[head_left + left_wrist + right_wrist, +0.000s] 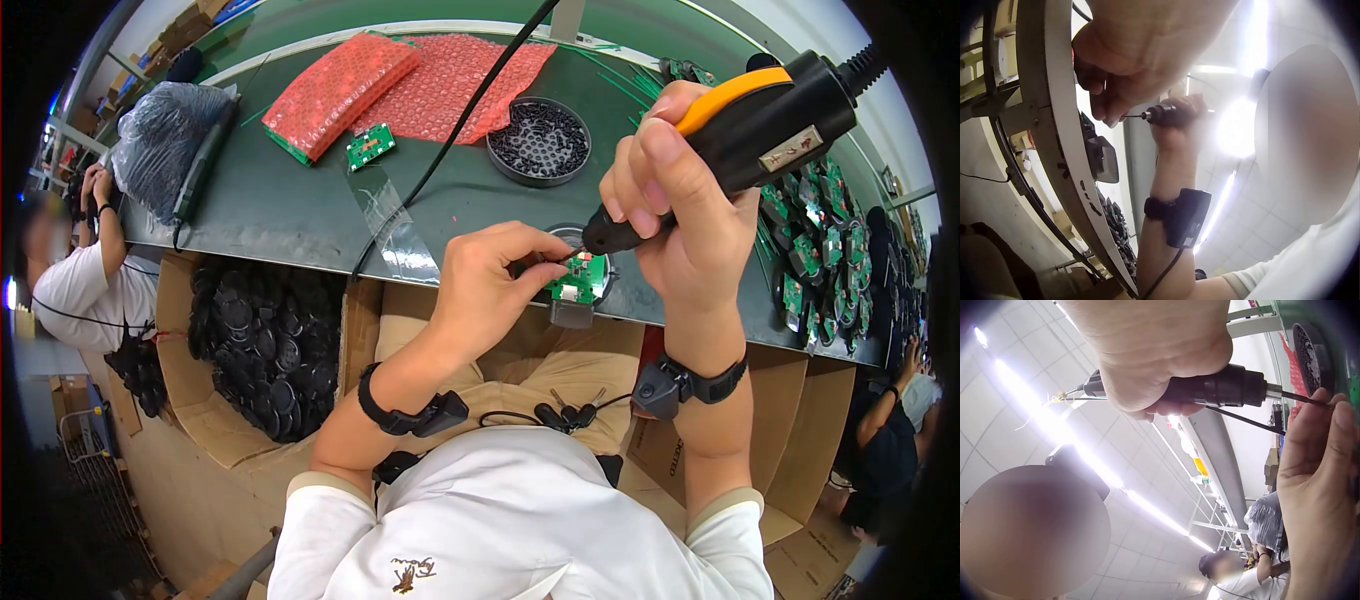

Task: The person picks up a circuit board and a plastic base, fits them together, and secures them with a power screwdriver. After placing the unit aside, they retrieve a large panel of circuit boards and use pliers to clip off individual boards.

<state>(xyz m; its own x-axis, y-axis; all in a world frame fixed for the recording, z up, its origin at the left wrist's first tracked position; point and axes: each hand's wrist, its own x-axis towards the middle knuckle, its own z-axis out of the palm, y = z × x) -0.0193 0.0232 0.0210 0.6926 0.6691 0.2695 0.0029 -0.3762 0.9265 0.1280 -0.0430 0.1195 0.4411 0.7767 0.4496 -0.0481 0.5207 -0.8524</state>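
Note:
My right hand (690, 200) grips a black electric screwdriver (740, 130) with an orange lever, its tip pointing down-left at a green circuit board (582, 278) at the table's front edge. In the right wrist view the screwdriver (1210, 389) has its bit reaching the fingertips of my left hand (1319, 487). Thumb and forefinger of my left hand (490, 285) pinch together around the bit's tip, just above the board; whether a screw is between them is hidden. In the left wrist view a dark housing (1105, 159) is beside the hand.
A round tray of small dark screws (540, 142), red bubble wrap (345, 90) and another green board (371, 147) lie on the table (300, 200). Piled boards (815, 240) are at right. A carton of black discs (265, 350) stands below left. People sit at both sides.

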